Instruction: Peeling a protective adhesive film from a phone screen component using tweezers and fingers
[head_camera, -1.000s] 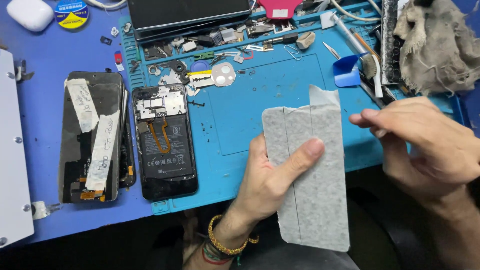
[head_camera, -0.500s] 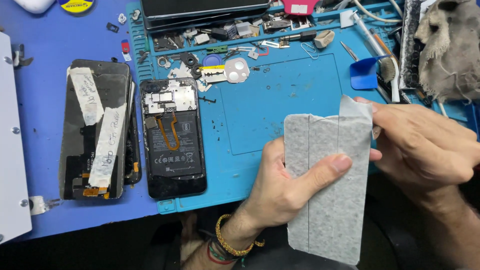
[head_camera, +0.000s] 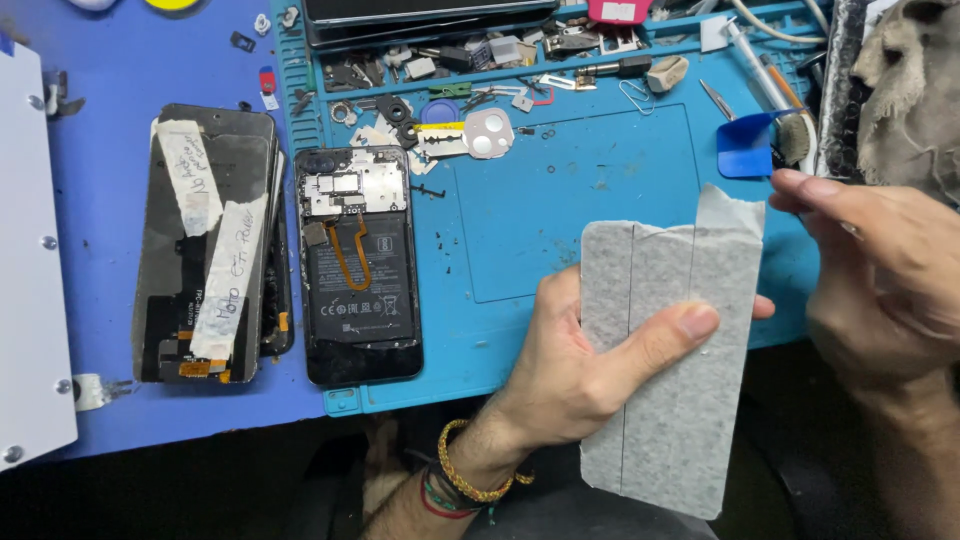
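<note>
Grey sheet (head_camera: 665, 370), felt-like and marked by two lengthwise creases, stood upright over the near edge of the blue mat (head_camera: 580, 215), its lower end hanging past the table in front of the person's dark lap. The left hand (head_camera: 590, 365) held it from behind, the thumb (head_camera: 660, 335) pressed across the front and the other fingers hidden at the back, one tip peeking out at the right edge. A paler film corner (head_camera: 735, 210) lifted off the sheet's top right. The right hand (head_camera: 880, 285) hovered just beside that corner, fingers loosely curled with the fingertips pinched together; whether they gripped anything I could not tell.

Left of the sheet, an opened phone (head_camera: 358, 265) lay face down on the mat's left part, its battery and circuit board showing, its bottom end close to the mat's near edge. A stack of dark screens (head_camera: 210, 270) with two strips of pale tape rested just beside it on the purple table (head_camera: 100, 130). A white panel (head_camera: 30, 260) ran along the far left edge.

Between phone and sheet, the mat's recessed middle lay mostly bare, dotted with crumbs. Small parts and screws (head_camera: 460, 85) crowded the mat's far trays. A blue plastic pick (head_camera: 745, 148) sat near the right hand, and a grimy rag (head_camera: 910, 90) filled the top right corner.
</note>
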